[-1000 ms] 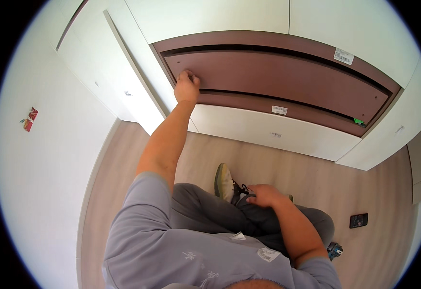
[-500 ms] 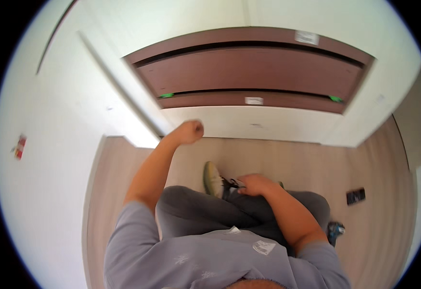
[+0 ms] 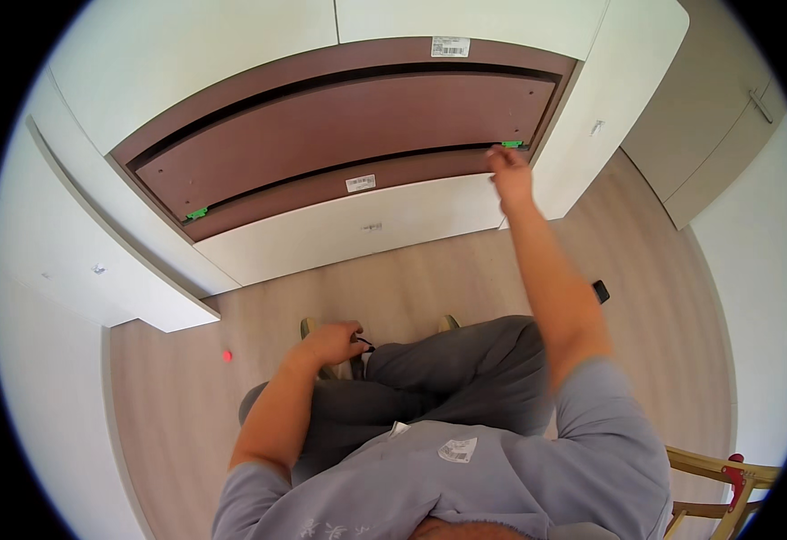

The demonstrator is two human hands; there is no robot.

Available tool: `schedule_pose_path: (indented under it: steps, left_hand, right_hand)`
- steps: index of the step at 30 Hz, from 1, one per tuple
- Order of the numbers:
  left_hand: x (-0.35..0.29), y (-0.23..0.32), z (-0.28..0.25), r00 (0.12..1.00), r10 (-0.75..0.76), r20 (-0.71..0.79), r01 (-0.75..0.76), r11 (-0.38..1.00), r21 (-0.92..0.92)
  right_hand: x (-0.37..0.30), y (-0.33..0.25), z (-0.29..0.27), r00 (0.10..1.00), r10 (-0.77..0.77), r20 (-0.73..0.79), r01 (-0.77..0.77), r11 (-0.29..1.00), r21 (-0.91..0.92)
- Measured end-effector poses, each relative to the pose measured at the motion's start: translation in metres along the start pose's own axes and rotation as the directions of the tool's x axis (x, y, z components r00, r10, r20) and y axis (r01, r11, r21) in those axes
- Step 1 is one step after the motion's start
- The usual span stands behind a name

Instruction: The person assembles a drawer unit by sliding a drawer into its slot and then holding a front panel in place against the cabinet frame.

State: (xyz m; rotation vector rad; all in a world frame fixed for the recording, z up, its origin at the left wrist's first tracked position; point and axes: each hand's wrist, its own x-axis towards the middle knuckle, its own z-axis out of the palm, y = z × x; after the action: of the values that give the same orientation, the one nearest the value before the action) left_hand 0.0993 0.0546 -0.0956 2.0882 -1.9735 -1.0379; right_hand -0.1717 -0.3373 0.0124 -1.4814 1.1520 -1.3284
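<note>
My right hand (image 3: 510, 177) reaches out to the right end of a brown drawer (image 3: 357, 130) set low in a white cabinet. Its fingers are curled in beside a green clip (image 3: 512, 144) at the drawer's lower right corner; whether they touch it or pinch something small is hidden. A second green clip (image 3: 197, 213) sits at the lower left corner. My left hand (image 3: 333, 343) hangs loosely over my shoe (image 3: 308, 328) and crossed ankle, fingers bent but apart, with nothing visible in them. White labels stick to the brown frame (image 3: 321, 192).
A small red round piece (image 3: 227, 356) lies on the wood floor at left. A black phone-like object (image 3: 601, 291) is beyond my right forearm. At lower right stands a wooden frame (image 3: 713, 463) with a red part. A white panel (image 3: 96, 234) stands out at left; a beige cabinet (image 3: 695, 108) is far right.
My view has turned to the right. My right hand has risen from my ankle to the drawer's right corner. My left hand has come back from near the cabinet to my shoe, its fist loosened.
</note>
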Motion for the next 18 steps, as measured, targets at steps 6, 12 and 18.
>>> schedule_pose_path:
  steps: [6, 12, 18]
  left_hand:
    - [0.024, 0.011, 0.008, 0.994, 0.105, -0.006, -0.105, 0.994, -0.003]
    - [0.022, 0.013, 0.016, 0.990, 0.062, 0.124, -0.065, 0.998, 0.020]
    - [0.022, 0.014, 0.003, 0.991, 0.134, 0.014, -0.134, 0.991, 0.003]
  right_hand:
    - [0.091, -0.019, -0.025, 0.965, -0.198, -0.171, 0.114, 0.907, -0.405]
    - [0.150, -0.006, -0.031, 0.958, -0.285, -0.023, 0.159, 0.596, -0.787]
    - [0.179, 0.019, -0.051, 0.964, -0.262, 0.053, 0.202, 0.584, -0.786]
